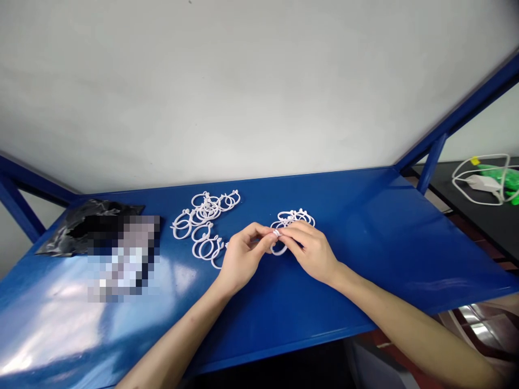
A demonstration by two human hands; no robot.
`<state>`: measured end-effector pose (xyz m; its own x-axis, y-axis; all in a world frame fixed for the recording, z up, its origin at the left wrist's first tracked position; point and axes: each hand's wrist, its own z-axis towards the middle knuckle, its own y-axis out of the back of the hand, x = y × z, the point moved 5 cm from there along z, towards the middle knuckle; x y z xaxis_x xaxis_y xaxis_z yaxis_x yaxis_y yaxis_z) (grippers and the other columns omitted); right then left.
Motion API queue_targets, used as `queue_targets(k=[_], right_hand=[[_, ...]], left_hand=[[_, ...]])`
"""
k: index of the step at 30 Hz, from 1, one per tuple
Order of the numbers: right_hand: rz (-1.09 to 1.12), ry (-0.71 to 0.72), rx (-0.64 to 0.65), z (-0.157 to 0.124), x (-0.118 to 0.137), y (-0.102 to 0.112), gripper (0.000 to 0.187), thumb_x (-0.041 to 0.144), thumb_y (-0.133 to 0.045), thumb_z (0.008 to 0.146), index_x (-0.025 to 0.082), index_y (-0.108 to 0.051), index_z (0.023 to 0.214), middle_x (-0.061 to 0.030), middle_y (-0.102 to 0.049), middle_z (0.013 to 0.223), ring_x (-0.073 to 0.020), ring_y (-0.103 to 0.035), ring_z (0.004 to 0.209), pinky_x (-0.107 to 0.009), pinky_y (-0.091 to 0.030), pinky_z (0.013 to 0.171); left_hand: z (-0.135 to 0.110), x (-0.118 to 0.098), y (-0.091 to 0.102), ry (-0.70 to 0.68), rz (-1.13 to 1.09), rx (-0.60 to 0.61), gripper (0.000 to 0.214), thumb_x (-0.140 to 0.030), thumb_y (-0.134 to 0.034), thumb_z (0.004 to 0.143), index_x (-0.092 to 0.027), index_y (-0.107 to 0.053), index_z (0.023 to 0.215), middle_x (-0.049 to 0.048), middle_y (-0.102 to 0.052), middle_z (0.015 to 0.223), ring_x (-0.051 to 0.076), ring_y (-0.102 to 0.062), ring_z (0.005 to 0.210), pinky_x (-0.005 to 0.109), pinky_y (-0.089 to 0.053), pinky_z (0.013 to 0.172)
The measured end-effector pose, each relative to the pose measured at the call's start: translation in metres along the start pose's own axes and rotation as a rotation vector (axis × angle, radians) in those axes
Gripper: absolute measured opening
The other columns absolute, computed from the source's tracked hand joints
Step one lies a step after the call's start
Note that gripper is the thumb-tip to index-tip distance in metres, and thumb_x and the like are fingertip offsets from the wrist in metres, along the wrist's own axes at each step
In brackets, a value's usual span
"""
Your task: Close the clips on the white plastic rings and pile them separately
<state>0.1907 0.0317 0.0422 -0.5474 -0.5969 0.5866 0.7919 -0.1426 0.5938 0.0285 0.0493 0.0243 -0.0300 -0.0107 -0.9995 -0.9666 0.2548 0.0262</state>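
loc: prob. workshop | blue workbench (377, 243) w/ slanted blue bars (462, 112) | loose wht rings (208, 209) on top

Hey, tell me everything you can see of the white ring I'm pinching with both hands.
The thin, white, plastic-looking ring is pinched by the bare left hand and bare right hand, which meet at a small white part of it. A rounded loop, seemingly its own, shows below that grip, against the flat blue tabletop. Whether it's open or closed, or touches the tabletop, can't be told.
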Motion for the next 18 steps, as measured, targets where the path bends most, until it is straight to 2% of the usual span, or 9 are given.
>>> queue_targets(k=[2, 6, 10, 14, 18], right_hand=[[0.097, -0.082, 0.027, 0.002, -0.002, -0.001, 0.021, 0.028, -0.056, 0.102, 0.023, -0.076, 0.098, -0.0054, -0.071, 0.092, -0.0188, -0.067, 0.084, -0.034, -0.055, 0.074], [0.367, -0.331, 0.106, 0.001, -0.013, -0.008, 0.019, 0.035, -0.062, 0.098, 0.022, -0.070, 0.086, -0.0009, -0.068, 0.079, -0.0151, -0.064, 0.071, -0.029, -0.052, 0.067], [0.643, -0.569, 0.082, -0.006, -0.024, -0.015, 0.026, 0.041, -0.078, 0.085, 0.022, -0.061, 0.083, 0.0026, -0.068, 0.073, -0.0127, -0.063, 0.062, -0.025, -0.050, 0.059], [0.662, -0.574, 0.140, -0.006, -0.023, -0.017, 0.024, 0.043, -0.075, 0.087, 0.021, -0.066, 0.084, 0.0012, -0.069, 0.073, -0.0140, -0.067, 0.065, -0.026, -0.054, 0.062], [0.672, -0.582, 0.149, -0.005, -0.022, -0.015, 0.026, 0.046, -0.067, 0.093, 0.021, -0.072, 0.099, -0.0026, -0.075, 0.084, -0.0163, -0.073, 0.072, -0.029, -0.060, 0.069]], left_hand=[[0.001, -0.001, 0.002, 0.011, -0.020, 0.003, 0.026, -0.044, -0.069, 0.089, -0.018, -0.072, 0.090, 0.0038, -0.071, 0.087, 0.014, -0.066, 0.074, 0.026, -0.057, 0.067], [0.000, -0.004, -0.001, -0.058, 0.051, 0.077, 0.028, -0.040, -0.069, 0.090, -0.023, -0.074, 0.112, 0.0055, -0.069, 0.101, 0.017, -0.066, 0.089, 0.028, -0.055, 0.077], [-0.003, -0.004, -0.006, -0.077, 0.063, 0.114, 0.025, -0.036, -0.071, 0.089, -0.023, -0.075, 0.110, 0.0057, -0.067, 0.100, 0.017, -0.064, 0.092, 0.029, -0.053, 0.081], [-0.001, 0.002, -0.007, 0.016, -0.040, 0.094, 0.023, -0.039, -0.072, 0.088, -0.019, -0.071, 0.100, 0.0049, -0.070, 0.096, 0.016, -0.065, 0.084, 0.027, -0.053, 0.073], [0.002, 0.002, -0.003, -0.007, 0.003, 0.034, 0.022, -0.039, -0.070, 0.089, -0.018, -0.068, 0.094, 0.0038, -0.070, 0.093, 0.014, -0.065, 0.080, 0.025, -0.051, 0.069]])
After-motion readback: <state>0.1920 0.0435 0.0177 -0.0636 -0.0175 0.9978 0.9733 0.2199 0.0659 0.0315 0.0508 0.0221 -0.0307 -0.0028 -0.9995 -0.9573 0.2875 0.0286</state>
